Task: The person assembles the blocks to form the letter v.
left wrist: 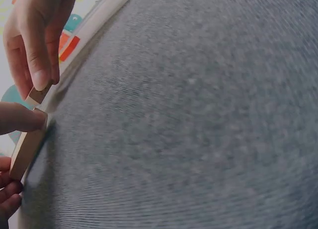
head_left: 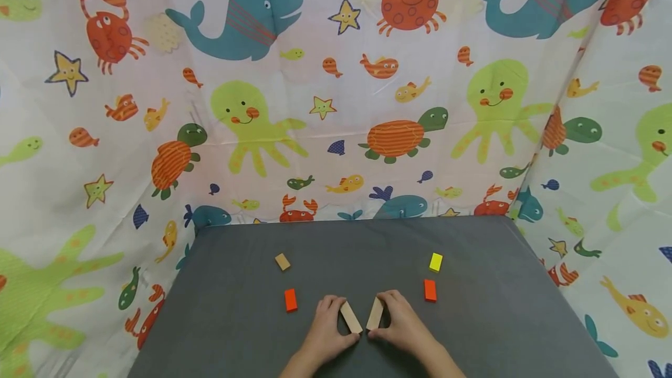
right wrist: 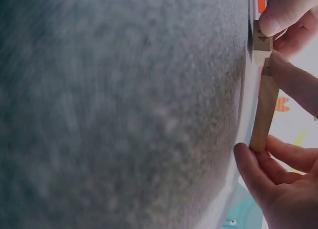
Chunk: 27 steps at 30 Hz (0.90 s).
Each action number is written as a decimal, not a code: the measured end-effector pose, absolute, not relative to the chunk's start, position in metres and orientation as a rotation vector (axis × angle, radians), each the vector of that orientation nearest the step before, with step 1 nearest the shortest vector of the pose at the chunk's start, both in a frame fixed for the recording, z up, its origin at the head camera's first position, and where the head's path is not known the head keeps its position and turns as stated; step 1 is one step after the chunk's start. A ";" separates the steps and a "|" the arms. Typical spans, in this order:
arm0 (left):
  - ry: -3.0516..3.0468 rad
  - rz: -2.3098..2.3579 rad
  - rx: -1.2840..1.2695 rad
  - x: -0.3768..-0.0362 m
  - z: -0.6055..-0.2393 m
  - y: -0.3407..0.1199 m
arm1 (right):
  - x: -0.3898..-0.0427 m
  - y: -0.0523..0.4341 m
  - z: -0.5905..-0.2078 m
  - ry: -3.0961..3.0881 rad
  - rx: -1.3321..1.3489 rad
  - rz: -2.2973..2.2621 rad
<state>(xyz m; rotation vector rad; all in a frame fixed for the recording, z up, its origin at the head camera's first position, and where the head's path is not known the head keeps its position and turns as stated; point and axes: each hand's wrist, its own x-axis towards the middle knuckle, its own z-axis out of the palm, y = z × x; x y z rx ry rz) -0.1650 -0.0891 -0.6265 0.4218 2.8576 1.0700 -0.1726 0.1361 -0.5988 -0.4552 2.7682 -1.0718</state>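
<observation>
Two hands, left hand (head_left: 328,331) and right hand (head_left: 401,325), each pinch a wooden block (head_left: 350,317).

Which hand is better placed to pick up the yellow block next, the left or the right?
The right hand, probably. The yellow block lies on its side of the grey table, beyond the orange block. The left hand is farther away.

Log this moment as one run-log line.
left hand: holds left wooden block | right hand: holds right wooden block | blocks meet at near ends
</observation>
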 end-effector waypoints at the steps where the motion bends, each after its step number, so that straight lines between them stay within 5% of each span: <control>1: 2.866 1.064 0.423 -0.165 -0.627 -0.088 | -0.173 0.136 -0.599 2.766 -0.460 -1.064; 27: 2.853 1.021 0.417 -0.165 -0.630 -0.084 | -0.172 0.130 -0.605 2.759 -0.473 -0.973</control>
